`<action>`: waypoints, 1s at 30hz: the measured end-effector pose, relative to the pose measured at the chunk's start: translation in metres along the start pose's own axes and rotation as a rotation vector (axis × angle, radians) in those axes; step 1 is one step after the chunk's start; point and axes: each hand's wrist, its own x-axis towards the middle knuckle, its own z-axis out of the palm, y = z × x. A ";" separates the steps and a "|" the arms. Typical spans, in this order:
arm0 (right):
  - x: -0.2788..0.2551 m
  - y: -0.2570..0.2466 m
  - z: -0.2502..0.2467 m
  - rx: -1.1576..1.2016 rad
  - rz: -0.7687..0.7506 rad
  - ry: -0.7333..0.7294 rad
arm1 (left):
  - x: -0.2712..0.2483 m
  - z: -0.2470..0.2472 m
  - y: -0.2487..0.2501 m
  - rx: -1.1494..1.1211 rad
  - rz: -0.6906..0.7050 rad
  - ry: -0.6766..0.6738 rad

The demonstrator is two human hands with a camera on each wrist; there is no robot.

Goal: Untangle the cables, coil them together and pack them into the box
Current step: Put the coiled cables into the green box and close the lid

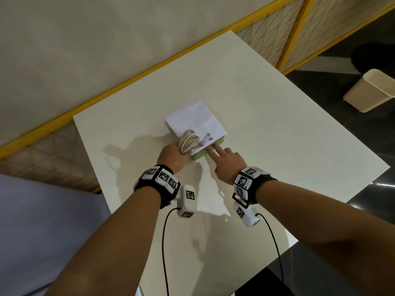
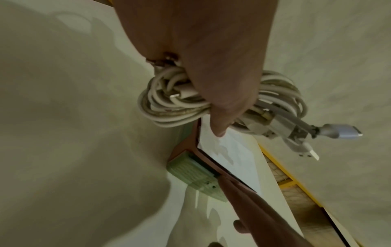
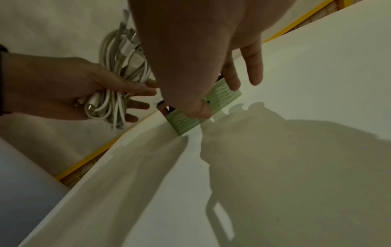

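L hand (image 1: 174, 153) grips coiled cables (image 1: 188, 142), plugs dangling, just over box's (image 1: 197, 157) near-left corner. R hand (image 1: 228, 163), fingers straight, presses box's near edge, box mid-table (image 1: 277, 135). Do well: keep flap (image 1: 196, 119) wide w/ R, lower coil flat, tuck plugs in.

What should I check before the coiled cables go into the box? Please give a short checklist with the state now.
1. Cables coiled in one bundle: ok.
2. Left hand grips the bundle firmly: ok, thumb and fingers are round it.
3. Loose plugs tucked into the coil: not ok, several stick out.
4. Box steadied: ok, right hand has straight fingers on its near edge.
5. Box open, lid up: ok.
6. Room inside the box: cannot tell, interior hidden.
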 end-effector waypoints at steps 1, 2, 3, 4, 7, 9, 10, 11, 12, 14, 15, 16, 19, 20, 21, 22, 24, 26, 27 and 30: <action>0.001 -0.002 0.000 -0.004 0.005 0.001 | 0.002 0.001 0.001 0.027 0.021 -0.024; 0.001 -0.004 -0.001 -0.012 0.009 0.000 | 0.003 0.002 0.002 0.053 0.037 -0.055; 0.002 -0.006 -0.001 -0.021 0.012 0.000 | 0.004 0.004 0.001 0.081 0.053 -0.081; 0.002 -0.008 -0.001 -0.030 0.016 0.000 | 0.005 0.005 0.001 0.110 0.057 -0.101; 0.003 -0.011 0.000 -0.035 0.034 0.008 | 0.007 0.007 0.002 0.105 0.047 -0.105; 0.002 -0.011 -0.001 -0.030 0.030 0.022 | 0.008 0.007 0.002 0.082 0.038 -0.092; 0.002 -0.011 -0.002 -0.031 0.025 0.024 | 0.009 0.007 0.003 0.080 0.031 -0.094; 0.000 -0.010 -0.003 -0.036 0.019 0.026 | 0.010 0.006 0.003 0.080 0.028 -0.099; -0.001 -0.009 -0.004 -0.042 0.014 0.025 | 0.010 0.006 0.003 0.079 0.021 -0.107; -0.006 -0.009 -0.005 -0.052 0.007 0.023 | 0.013 0.005 0.004 0.069 0.013 -0.123; -0.008 -0.009 -0.005 -0.054 0.004 0.030 | 0.014 0.004 0.004 0.066 0.012 -0.129; -0.011 -0.009 -0.004 -0.052 0.000 0.041 | 0.015 0.003 0.004 0.065 0.008 -0.134; -0.023 -0.007 0.002 -0.047 0.001 0.067 | 0.016 0.002 0.003 0.045 0.000 -0.140; -0.028 -0.006 0.005 -0.047 -0.002 0.079 | 0.016 0.002 0.003 0.037 -0.002 -0.142; -0.034 -0.003 0.009 -0.043 -0.005 0.093 | 0.016 0.001 0.002 0.032 -0.005 -0.145; -0.040 -0.002 0.013 -0.037 -0.005 0.108 | 0.016 0.001 0.002 0.030 -0.007 -0.148; -0.051 0.001 0.019 -0.031 -0.009 0.129 | 0.016 0.001 0.000 0.024 -0.019 -0.146; -0.058 0.003 0.024 -0.052 -0.007 0.126 | 0.017 0.001 -0.001 0.017 -0.033 -0.138; -0.061 0.004 0.027 -0.061 -0.009 0.132 | 0.018 0.001 -0.001 0.011 -0.037 -0.138; -0.068 0.005 0.032 -0.049 -0.026 0.157 | 0.019 0.002 -0.004 0.007 -0.034 -0.145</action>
